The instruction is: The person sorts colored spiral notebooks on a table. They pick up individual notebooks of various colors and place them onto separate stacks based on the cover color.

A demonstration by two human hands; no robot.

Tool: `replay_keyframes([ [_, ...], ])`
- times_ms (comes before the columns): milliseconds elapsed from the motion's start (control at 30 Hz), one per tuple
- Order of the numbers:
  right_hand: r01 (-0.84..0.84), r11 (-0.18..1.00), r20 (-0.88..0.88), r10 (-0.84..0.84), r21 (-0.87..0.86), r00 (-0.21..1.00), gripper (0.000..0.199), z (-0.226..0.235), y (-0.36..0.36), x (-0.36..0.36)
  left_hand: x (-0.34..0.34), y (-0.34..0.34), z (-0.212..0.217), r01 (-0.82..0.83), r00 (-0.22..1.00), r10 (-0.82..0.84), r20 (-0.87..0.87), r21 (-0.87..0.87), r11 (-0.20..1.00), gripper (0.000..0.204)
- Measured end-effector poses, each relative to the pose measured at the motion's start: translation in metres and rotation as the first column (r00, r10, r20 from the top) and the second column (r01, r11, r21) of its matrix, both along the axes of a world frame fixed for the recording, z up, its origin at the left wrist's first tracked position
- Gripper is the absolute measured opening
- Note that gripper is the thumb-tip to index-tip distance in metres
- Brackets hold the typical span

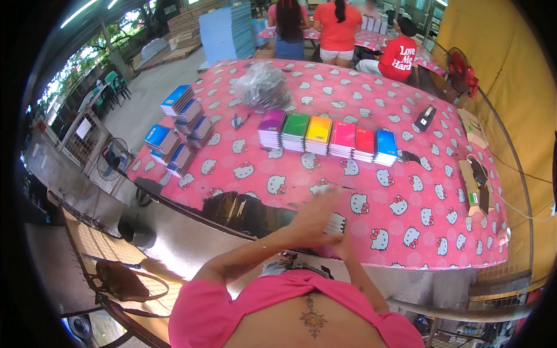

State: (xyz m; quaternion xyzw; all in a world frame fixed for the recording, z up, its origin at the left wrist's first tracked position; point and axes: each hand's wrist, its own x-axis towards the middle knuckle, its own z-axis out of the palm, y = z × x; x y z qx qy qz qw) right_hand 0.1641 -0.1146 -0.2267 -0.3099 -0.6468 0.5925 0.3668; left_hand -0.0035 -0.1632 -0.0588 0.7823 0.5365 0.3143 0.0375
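Note:
Close to my body, at the table's near edge, a small stack of notebooks (335,224) shows its white page edges and dark bindings between my hands. My right hand (342,246) grips the stack from its near, right side. Against its left side lies my left hand (316,216), its fingers smeared by motion. Beyond my hands stands a row of notebook stacks: purple (271,122), green (297,126), yellow (318,129), pink (343,133), red (365,141) and blue (386,143). More blue-covered notebook stacks (162,138) stand at the table's left side.
A pink cartoon-print cloth (400,232) covers the table, torn at its near left edge. On it are a clear plastic bag (262,87), a black stapler-like tool (426,118) and open cardboard boxes (477,188). Fans stand at both sides. Several people work at the far table.

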Motion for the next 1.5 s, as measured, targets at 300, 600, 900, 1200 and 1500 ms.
replay_keyframes([
  [300, -0.035, 0.989, -0.069, 0.025, -0.141, 0.997, 0.085, 0.000, -0.003, -0.007, -0.017, 0.018, -0.035, 0.125, 0.920, -0.253, -0.299, -0.388, 0.913, 0.080],
  [600, -0.401, 0.825, -0.124, 0.385, -0.398, 0.915, 0.086, 0.059, 0.001, -0.095, -0.141, -0.066, 0.037, 0.130, 0.940, -0.081, -0.331, 0.131, 0.983, 0.069],
  [900, -0.710, 0.277, -0.498, 0.552, -0.647, 0.669, 0.073, 0.085, -0.023, -0.309, -0.300, -0.182, 0.039, 0.163, 0.746, 0.156, -0.647, 0.405, 0.900, 0.032],
  [1200, -0.803, 0.482, -0.168, 0.811, -0.349, 0.560, 0.059, 0.242, -0.018, -0.521, -0.441, -0.239, 0.047, -0.289, 0.687, 0.570, -0.452, 0.550, 0.784, 0.059],
  [1500, -0.555, 0.798, 0.041, 0.579, -0.236, 0.814, 0.053, 0.299, -0.011, -0.649, -0.561, -0.199, 0.070, -0.356, 0.638, 0.691, -0.341, 0.665, 0.657, 0.054],
])
